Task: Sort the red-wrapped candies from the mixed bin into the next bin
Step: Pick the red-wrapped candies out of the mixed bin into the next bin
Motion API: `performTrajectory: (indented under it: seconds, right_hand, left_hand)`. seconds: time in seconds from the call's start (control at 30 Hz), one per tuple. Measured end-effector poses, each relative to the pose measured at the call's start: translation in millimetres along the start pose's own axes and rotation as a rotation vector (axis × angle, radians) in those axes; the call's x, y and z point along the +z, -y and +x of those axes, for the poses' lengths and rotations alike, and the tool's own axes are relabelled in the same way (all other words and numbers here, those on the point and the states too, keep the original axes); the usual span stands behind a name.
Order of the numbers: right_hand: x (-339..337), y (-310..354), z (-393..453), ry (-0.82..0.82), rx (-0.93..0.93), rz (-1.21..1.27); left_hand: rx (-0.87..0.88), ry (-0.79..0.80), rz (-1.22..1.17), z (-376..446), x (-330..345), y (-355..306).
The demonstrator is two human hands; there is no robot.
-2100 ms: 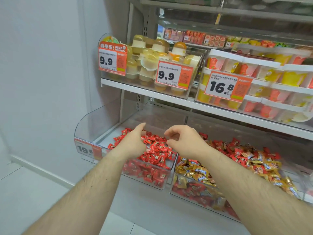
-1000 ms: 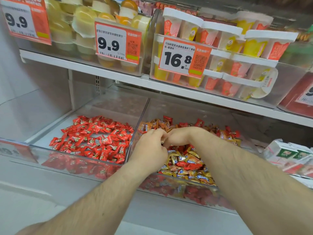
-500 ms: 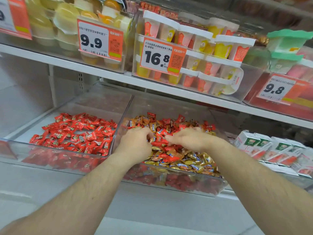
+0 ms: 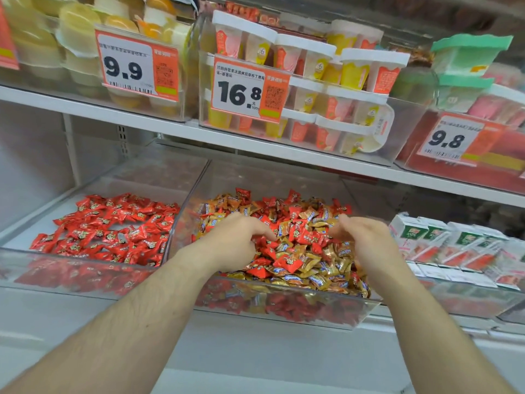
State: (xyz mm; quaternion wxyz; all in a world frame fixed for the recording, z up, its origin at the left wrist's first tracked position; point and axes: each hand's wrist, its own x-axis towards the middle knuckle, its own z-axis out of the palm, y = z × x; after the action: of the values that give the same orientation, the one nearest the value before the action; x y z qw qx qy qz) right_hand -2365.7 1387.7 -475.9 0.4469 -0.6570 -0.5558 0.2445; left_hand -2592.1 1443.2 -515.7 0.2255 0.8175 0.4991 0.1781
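The mixed bin is a clear tub on the lower shelf, holding a pile of red and gold wrapped candies. To its left, the neighbouring clear bin holds only red-wrapped candies. My left hand is over the left side of the mixed pile with its fingers bent down onto the candies. Its fingertips touch a red one, and I cannot see whether they pinch it. My right hand, slightly blurred, is over the right side with its fingers loosely bent and nothing visible in it.
The shelf above overhangs the bins and carries clear tubs of jelly cups with price tags 9.9 and 16.8. Small cartons lie to the right of the mixed bin. A clear wall divides the two bins.
My hands moved from the red-candy bin to the mixed bin and met in the middle. They have now spread apart across the pile, and the view has shifted right and closer.
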Motion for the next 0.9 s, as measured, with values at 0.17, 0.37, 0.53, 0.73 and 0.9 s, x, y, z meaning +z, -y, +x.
performTrajectory:
  seconds: [0.17,0.37,0.53,0.73,0.9]
  right_hand:
    - [4.7,-4.3,6.2,0.076,-0.037,-0.454]
    - [27.1,-2.5,5.0,0.159,-0.053,-0.658]
    - [27.4,-3.2,0.2,0.151,-0.011,-0.569]
    - [16.3,-4.0,-3.4,0.044,0.02,-0.291]
    - [7.3,9.6,-0.5,-0.009,0.379,0.681]
  left_hand:
    - [0.098,0.109,0.014,9.6,7.4,-1.4]
    - [0.136,0.006,0.054,11.9,3.9,-4.8]
    - [0.057,-0.177,-0.122,1.3,-3.8,-8.2]
    - [-0.205,-0.408,-1.054,-4.0,-14.4,-16.3]
    - [-0.549,-0.195,-1.809,-5.1,-18.5,-13.1]
